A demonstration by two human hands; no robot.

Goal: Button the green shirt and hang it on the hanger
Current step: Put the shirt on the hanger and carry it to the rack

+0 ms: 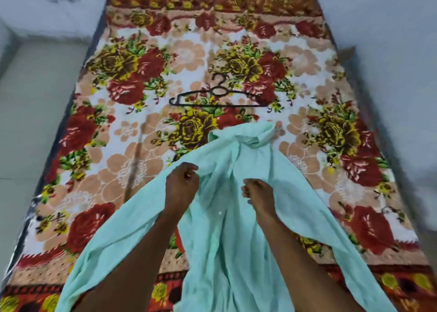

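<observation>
Soft, limp cloth, the green shirt should be gripped along its button edges, where the left hand pinches fabric while the right hand curls, its grip unclear.

Pale green shirt, spread collar-up over the bed's near edge, front open and rumpled, 1 white button showing on the placket, sleeves trailing toward both near corners. Thin black hanger, flat at mid-bed, hook toward the far edge, just beyond the collar.
</observation>
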